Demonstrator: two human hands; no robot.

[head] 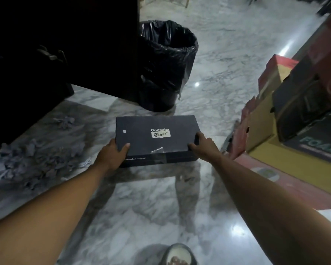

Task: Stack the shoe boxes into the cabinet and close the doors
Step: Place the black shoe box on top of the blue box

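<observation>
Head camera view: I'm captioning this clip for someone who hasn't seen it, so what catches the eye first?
First, the dark shoe box at centre, printed Onitsuka Tiger, gripped at its near corners by the left hand and right hand over the marble floor. Behind it stands a bin with a black liner beside the dark cabinet. A stack of boxes fills the right side.

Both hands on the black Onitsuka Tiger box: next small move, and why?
Probably swing the black shoe box left toward the dark cabinet. The left hand and right hand already grip its near corners, and it appears held above the marble floor. The bin stands just right of the cabinet, so keep left of it.
</observation>
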